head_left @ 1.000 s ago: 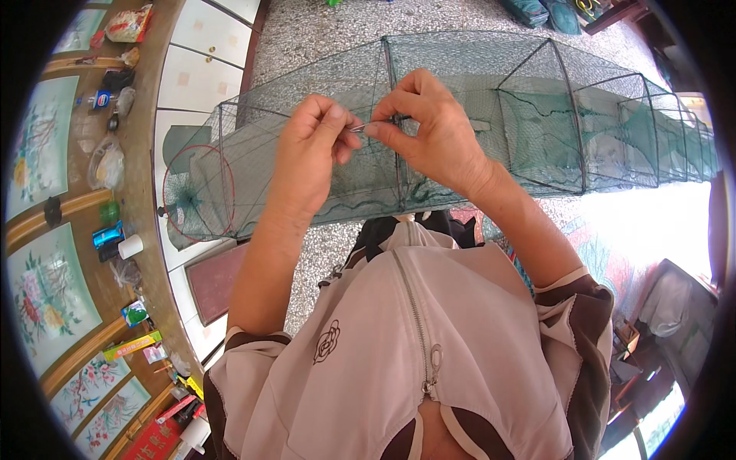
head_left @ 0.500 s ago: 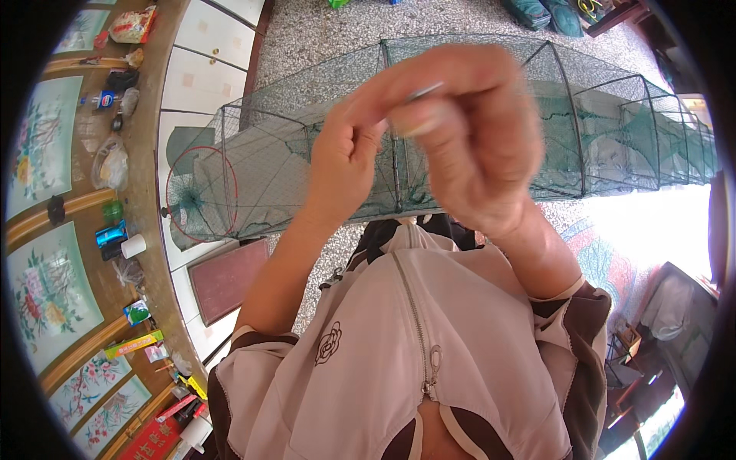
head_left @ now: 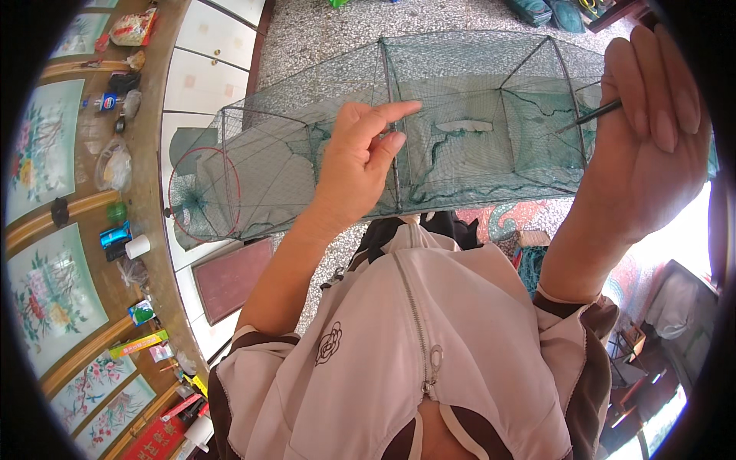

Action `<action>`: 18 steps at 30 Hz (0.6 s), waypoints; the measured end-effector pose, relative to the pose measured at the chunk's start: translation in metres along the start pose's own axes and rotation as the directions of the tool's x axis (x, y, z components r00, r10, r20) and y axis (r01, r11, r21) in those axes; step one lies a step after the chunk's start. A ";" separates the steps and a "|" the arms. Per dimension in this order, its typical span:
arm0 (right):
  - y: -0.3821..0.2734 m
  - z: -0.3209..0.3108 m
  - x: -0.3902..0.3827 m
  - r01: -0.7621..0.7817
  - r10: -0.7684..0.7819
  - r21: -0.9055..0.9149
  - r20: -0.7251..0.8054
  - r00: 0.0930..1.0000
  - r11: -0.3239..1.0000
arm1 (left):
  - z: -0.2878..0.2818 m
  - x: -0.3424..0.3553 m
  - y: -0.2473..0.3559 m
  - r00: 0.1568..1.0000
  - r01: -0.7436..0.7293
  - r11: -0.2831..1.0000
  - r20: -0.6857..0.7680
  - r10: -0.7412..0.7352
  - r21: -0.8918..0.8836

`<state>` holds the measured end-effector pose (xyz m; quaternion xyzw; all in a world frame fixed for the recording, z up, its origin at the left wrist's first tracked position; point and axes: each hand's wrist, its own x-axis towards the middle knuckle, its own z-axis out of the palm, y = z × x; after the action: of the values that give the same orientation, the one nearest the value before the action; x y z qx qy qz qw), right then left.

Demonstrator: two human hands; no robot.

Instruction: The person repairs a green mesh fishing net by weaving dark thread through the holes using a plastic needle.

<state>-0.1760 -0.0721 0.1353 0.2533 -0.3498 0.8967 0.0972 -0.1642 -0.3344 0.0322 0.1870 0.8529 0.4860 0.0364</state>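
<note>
You've got speckled terrazzo floor (head_left: 322,31), wooden shelf (head_left: 149,153) with flower-painted panels (head_left: 42,295) left, bright daylight lower right.

The long green mesh fish trap (head_left: 460,130) spans the view ahead of both hands, its wire frames and netting blocking any reach straight through to the speckled floor (head_left: 322,31) beyond. Open floor shows above the trap. To the left, a curved wooden shelf (head_left: 146,153) crowded with bottles, bags and cans closes off that side.

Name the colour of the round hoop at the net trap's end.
Red hoop, head view.
</note>
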 end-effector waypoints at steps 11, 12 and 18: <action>0.032 0.010 -0.010 0.146 -0.172 -0.653 0.024 0.985 0.743 | -0.015 0.011 -0.003 0.972 0.232 0.892 0.049 -0.232 -0.388; 0.038 0.010 -0.014 0.112 -0.258 -0.814 -0.047 0.965 0.569 | -0.019 0.012 -0.002 0.971 0.234 0.892 0.046 -0.235 -0.386; 0.070 0.002 -0.028 0.157 0.140 -0.947 0.202 0.969 0.281 | -0.031 0.021 0.000 0.932 0.293 0.755 0.000 -0.362 -0.586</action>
<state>-0.1755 -0.1252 0.0816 0.2548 -0.8248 0.4674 0.1904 -0.1907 -0.3522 0.0512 -0.0133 0.6852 0.7170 0.1273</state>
